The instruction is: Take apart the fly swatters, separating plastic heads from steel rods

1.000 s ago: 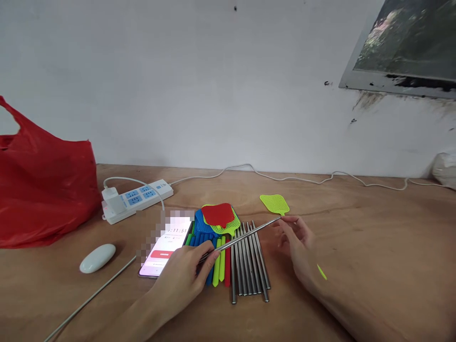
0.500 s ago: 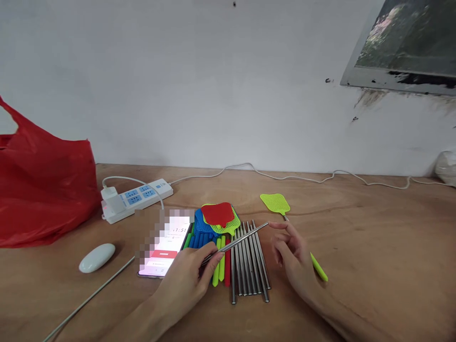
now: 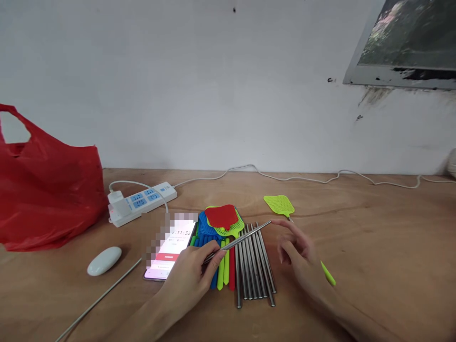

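My left hand (image 3: 192, 266) grips a thin metal tube (image 3: 249, 235) by its lower end, slanting it up to the right. At the tube's far tip, the outstretched index finger of my right hand (image 3: 299, 251) touches or nearly touches it; the other fingers are loosely curled around nothing. Below the held tube lies a row of several metal tubes (image 3: 254, 270). To their left are stacked fly swatter heads in red (image 3: 223, 217), yellow-green (image 3: 238, 230) and blue (image 3: 204, 226), with coloured handles (image 3: 221, 273) below. A lone yellow-green fly swatter (image 3: 280, 205) lies partly hidden behind my right hand.
A lit phone (image 3: 171, 251) showing a timer lies left of the swatters. Further left are a white oval object (image 3: 104, 261), a power strip (image 3: 142, 203) with a plugged-in charger, and a red plastic bag (image 3: 53, 190). A white cable (image 3: 295, 178) runs along the wall.
The view has shifted slightly, so everything sits a little further right. Both hands keep nearly the same pose, with the tube still in my left hand and its tip at my right index finger.
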`<action>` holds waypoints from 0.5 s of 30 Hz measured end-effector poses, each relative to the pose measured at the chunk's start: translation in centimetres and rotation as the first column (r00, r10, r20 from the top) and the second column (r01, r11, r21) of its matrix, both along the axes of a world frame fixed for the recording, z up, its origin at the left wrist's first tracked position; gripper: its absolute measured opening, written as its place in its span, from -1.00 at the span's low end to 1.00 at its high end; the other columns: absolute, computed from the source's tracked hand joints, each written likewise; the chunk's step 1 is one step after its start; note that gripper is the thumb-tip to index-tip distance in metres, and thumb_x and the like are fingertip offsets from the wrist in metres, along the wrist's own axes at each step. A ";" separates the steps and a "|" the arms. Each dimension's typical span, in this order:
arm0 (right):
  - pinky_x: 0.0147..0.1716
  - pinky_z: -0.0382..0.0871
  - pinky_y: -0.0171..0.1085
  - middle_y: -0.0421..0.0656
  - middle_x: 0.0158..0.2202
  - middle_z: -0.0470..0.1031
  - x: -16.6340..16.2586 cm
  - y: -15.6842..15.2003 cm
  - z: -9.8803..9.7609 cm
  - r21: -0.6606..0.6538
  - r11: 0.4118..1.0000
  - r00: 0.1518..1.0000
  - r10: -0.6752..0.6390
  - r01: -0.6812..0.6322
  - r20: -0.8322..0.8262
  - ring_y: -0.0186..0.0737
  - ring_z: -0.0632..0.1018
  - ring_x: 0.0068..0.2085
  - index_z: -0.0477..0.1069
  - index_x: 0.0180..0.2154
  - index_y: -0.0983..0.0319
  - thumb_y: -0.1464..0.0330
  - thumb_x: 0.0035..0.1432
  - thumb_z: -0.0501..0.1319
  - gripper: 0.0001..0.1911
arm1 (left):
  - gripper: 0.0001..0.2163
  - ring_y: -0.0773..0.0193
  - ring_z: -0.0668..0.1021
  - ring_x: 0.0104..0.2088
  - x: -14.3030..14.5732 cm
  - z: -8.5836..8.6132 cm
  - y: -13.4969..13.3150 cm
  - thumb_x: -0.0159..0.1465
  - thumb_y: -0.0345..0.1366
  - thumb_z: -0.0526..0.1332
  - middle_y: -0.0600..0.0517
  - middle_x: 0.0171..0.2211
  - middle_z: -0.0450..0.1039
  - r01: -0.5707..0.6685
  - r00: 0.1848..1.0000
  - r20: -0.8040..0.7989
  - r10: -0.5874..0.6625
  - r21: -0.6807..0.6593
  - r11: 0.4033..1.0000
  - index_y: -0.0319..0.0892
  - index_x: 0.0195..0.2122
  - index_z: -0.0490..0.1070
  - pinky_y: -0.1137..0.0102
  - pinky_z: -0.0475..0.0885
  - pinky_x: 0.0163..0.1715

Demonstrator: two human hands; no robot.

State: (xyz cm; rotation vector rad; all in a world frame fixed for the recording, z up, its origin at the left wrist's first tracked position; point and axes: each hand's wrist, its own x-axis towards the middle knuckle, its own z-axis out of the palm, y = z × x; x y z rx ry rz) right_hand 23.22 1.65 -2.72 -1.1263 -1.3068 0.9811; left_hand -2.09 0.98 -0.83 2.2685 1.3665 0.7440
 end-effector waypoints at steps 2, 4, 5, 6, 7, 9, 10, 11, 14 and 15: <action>-0.57 0.13 -0.33 -0.35 -0.64 0.30 0.1 -0.1 -0.3 0.000 1.000 0.999 0.022 -0.022 0.034 -0.31 0.30 -0.58 0.37 0.15 0.25 0.29 0.24 0.13 -0.54 | -0.67 0.29 0.31 -0.60 -0.1 -0.1 0.1 0.46 -0.13 -0.04 0.15 -0.60 0.22 -0.012 1.000 -0.001 0.012 -0.009 1.000 -0.12 -0.42 0.28 0.42 0.08 -0.54; -0.58 0.12 -0.34 -0.34 -0.62 0.28 0.4 0.0 -0.8 0.023 1.000 0.997 0.009 -0.011 0.082 -0.32 0.28 -0.57 0.39 0.18 0.27 0.29 0.25 0.12 -0.51 | -0.66 0.29 0.31 -0.60 -0.1 -0.2 0.1 0.46 -0.11 -0.04 0.14 -0.60 0.22 -0.019 1.000 0.002 0.020 -0.021 1.000 -0.12 -0.42 0.29 0.42 0.08 -0.54; -0.59 0.08 -0.34 -0.35 -0.62 0.23 0.5 0.1 -1.0 0.046 0.999 0.993 -0.013 0.007 0.116 -0.34 0.24 -0.58 0.42 0.17 0.27 0.30 0.24 0.12 -0.52 | -0.66 0.29 0.30 -0.60 -0.1 -0.2 0.1 0.45 -0.10 -0.04 0.14 -0.60 0.22 -0.020 1.000 0.002 0.020 -0.032 0.999 -0.12 -0.41 0.29 0.41 0.08 -0.54; -0.60 0.03 -0.35 -0.36 -0.62 0.17 0.6 0.2 -1.3 0.070 0.997 0.987 -0.038 0.027 0.155 -0.36 0.18 -0.59 0.46 0.14 0.28 0.30 0.24 0.13 -0.53 | -0.65 0.29 0.29 -0.60 0.0 -0.3 0.0 0.45 -0.09 -0.05 0.14 -0.60 0.22 -0.021 1.000 0.003 0.021 -0.046 0.999 -0.12 -0.42 0.29 0.41 0.07 -0.54; -0.61 -0.02 -0.35 -0.36 -0.61 0.12 0.7 0.3 -1.5 0.093 0.995 0.980 -0.061 0.044 0.190 -0.38 0.12 -0.59 0.50 0.11 0.29 0.30 0.23 0.14 -0.54 | -0.64 0.29 0.29 -0.60 0.0 -0.3 -0.1 0.45 -0.08 -0.05 0.14 -0.59 0.22 -0.018 1.000 0.004 0.019 -0.065 0.998 -0.12 -0.42 0.29 0.41 0.06 -0.54; -0.61 -0.09 -0.35 -0.35 -0.59 0.04 0.9 0.4 -1.7 0.126 0.990 0.969 -0.092 0.064 0.229 -0.40 0.04 -0.58 0.56 0.06 0.30 0.30 0.21 0.15 -0.56 | -0.62 0.29 0.30 -0.58 0.2 -0.3 -0.2 0.45 -0.06 -0.06 0.13 -0.58 0.23 -0.013 1.000 0.012 0.014 -0.099 0.995 -0.12 -0.44 0.29 0.40 0.07 -0.54; -0.60 -0.11 -0.35 -0.34 -0.58 0.02 1.0 0.4 -1.7 0.137 0.988 0.968 -0.096 0.065 0.233 -0.40 0.02 -0.58 0.58 0.04 0.30 0.31 0.20 0.14 -0.56 | -0.61 0.28 0.30 -0.57 0.3 -0.2 -0.3 0.45 -0.05 -0.07 0.12 -0.58 0.24 -0.010 1.000 0.017 0.012 -0.114 0.993 -0.12 -0.44 0.28 0.40 0.07 -0.53; -0.60 -0.12 -0.35 -0.34 -0.58 0.01 1.0 0.4 -1.7 0.144 0.988 0.968 -0.092 0.059 0.234 -0.39 0.02 -0.57 0.58 0.04 0.31 0.31 0.20 0.13 -0.56 | -0.60 0.28 0.31 -0.57 0.3 -0.2 -0.4 0.45 -0.05 -0.07 0.12 -0.57 0.25 -0.008 1.000 0.021 0.011 -0.125 0.992 -0.12 -0.45 0.28 0.40 0.07 -0.53; -0.59 -0.14 -0.35 -0.33 -0.58 -0.05 0.9 0.2 -1.2 0.152 0.988 0.965 -0.053 0.014 0.255 -0.39 -0.01 -0.56 0.57 0.07 0.30 0.32 0.21 0.12 -0.54 | -0.59 0.29 0.30 -0.58 0.4 -0.1 -0.4 0.45 -0.03 -0.08 0.12 -0.58 0.23 -0.014 1.000 0.021 0.017 -0.149 0.989 -0.12 -0.46 0.28 0.40 0.06 -0.54; -0.59 -0.14 -0.35 -0.33 -0.57 -0.07 0.9 0.1 -1.0 0.149 0.989 0.963 -0.035 -0.006 0.267 -0.38 -0.01 -0.55 0.55 0.09 0.30 0.33 0.21 0.12 -0.54 | -0.59 0.29 0.29 -0.58 0.3 -0.1 -0.4 0.44 -0.02 -0.08 0.12 -0.58 0.22 -0.018 1.000 0.019 0.021 -0.153 0.988 -0.12 -0.46 0.28 0.40 0.05 -0.54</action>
